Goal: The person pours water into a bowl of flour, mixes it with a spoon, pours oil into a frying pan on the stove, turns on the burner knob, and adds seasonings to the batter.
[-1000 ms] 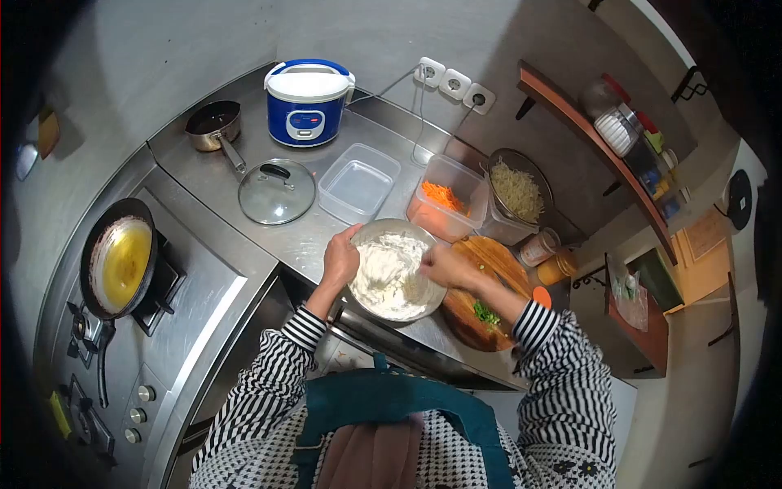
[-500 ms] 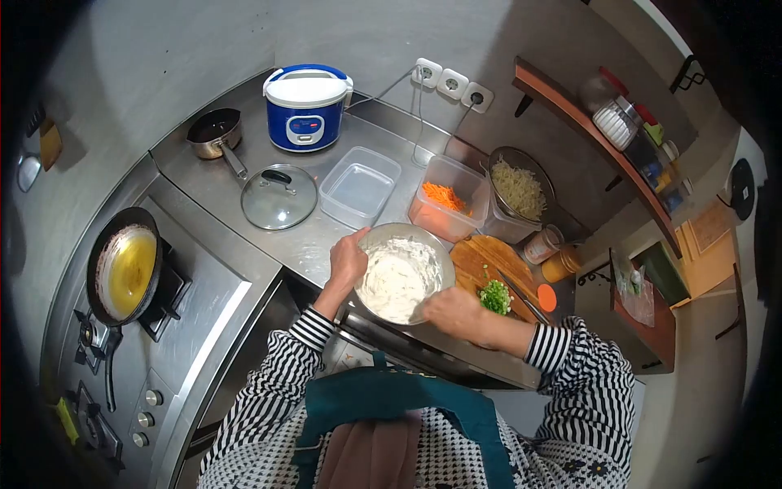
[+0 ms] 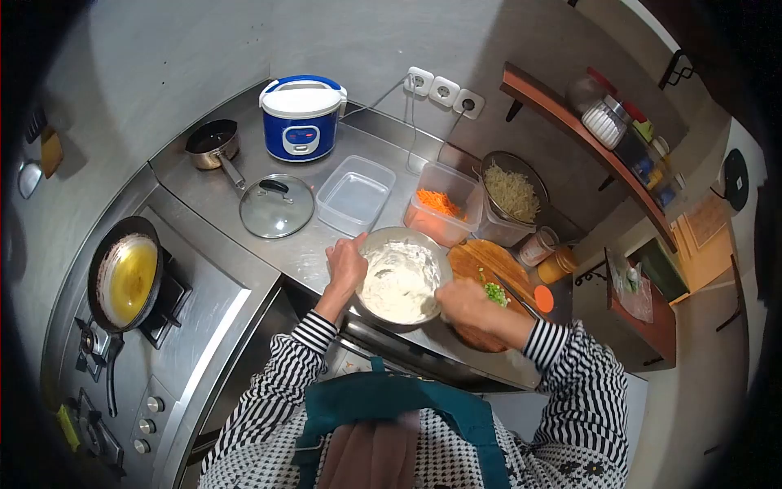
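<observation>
A metal mixing bowl stands at the counter's front edge, with thick pale batter inside and smeared up its wall. My left hand grips the bowl's left rim. My right hand is closed at the right rim; the utensil in it, if any, is hidden by the fingers and blur. Just right of the bowl lies a round wooden cutting board with chopped green onion and a knife, partly covered by my right hand.
Behind the bowl are a clear plastic container, a tub of shredded carrot and a strainer of pale shreds. A glass lid, saucepan and rice cooker stand left. A frying pan with oil sits on the stove.
My right hand has moved slightly right and up along the bowl's rim, and the batter's surface has shifted. My left hand keeps its hold. The whole view has tilted slightly.
</observation>
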Available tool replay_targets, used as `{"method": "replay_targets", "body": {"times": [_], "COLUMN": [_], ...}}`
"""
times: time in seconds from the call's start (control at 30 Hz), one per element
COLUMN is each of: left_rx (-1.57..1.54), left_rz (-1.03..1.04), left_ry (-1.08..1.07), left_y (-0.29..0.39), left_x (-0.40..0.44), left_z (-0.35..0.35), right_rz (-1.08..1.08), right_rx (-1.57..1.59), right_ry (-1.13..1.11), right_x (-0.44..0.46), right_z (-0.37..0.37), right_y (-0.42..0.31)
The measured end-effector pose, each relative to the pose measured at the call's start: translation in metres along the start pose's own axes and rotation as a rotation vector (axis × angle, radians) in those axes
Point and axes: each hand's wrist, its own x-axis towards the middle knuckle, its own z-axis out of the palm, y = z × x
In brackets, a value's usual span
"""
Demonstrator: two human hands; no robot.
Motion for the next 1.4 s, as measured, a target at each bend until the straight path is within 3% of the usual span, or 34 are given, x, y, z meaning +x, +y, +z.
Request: {"method": "replay_targets", "body": {"times": [0.07,0.13,0.23,0.33,0.43,0.57,0.73,0.83,0.93,0.97,1.03,1.1,1.13,1.23,1.33,1.4], "left_rx": [0.052,0.082,0.056,0.136,0.097,0.040,0.011,0.035,0.077,0.051,0.001,0.003,0.003,0.011,0.057,0.072], "left_rz": [0.020,0.026,0.026,0.023,0.028,-0.028,-0.032,0.047,0.110,0.117,0.132,0.089,0.061,0.047,0.072,0.085], "left_ry": [-0.011,-0.044,-0.094,-0.121,-0.095,-0.037,-0.056,-0.002,-0.024,-0.022,-0.012,-0.014,-0.017,-0.003,-0.054,-0.054], "left_y": [-0.001,-0.001,0.008,0.014,0.007,0.007,0.004,0.009,0.004,0.004,0.002,0.001,0.001,-0.002,-0.006,-0.013], "left_x": [0.005,0.005,0.003,0.002,0.004,0.006,0.012,0.010,0.014,0.014,0.017,0.018,0.017,0.015,0.017,0.019], "left_z": [0.001,0.004,-0.003,-0.010,-0.006,-0.006,-0.001,-0.009,-0.007,-0.005,-0.003,-0.004,-0.004,-0.008,-0.004,0.003], "right_rz": [0.041,-0.164,-0.314,-0.413,-0.127,-0.089,-0.139,-0.101,-0.066,0.046,0.040,-0.139,-0.025,-0.092,0.043,0.069], "right_rx": [-0.153,-0.317,-0.495,-0.444,-0.387,-0.173,0.062,0.030,-0.022,-0.059,-0.069,0.019,0.035,0.192,0.060,0.059], "right_ry": [0.025,0.293,0.467,0.458,0.227,-0.157,0.141,0.108,-0.029,0.048,0.230,0.481,0.294,0.211,-0.036,0.162], "right_x": [0.023,0.054,0.076,0.091,0.051,0.002,0.011,0.007,0.007,0.019,0.050,0.063,0.067,0.032,0.028,0.058], "right_z": [0.001,0.014,-0.016,0.007,0.013,-0.002,0.010,-0.001,0.007,0.016,0.045,0.043,0.039,0.029,0.012,0.038], "right_y": [0.022,0.051,0.055,0.080,0.079,0.025,-0.029,-0.037,0.005,0.013,0.018,0.001,-0.019,-0.026,0.000,0.011]}}
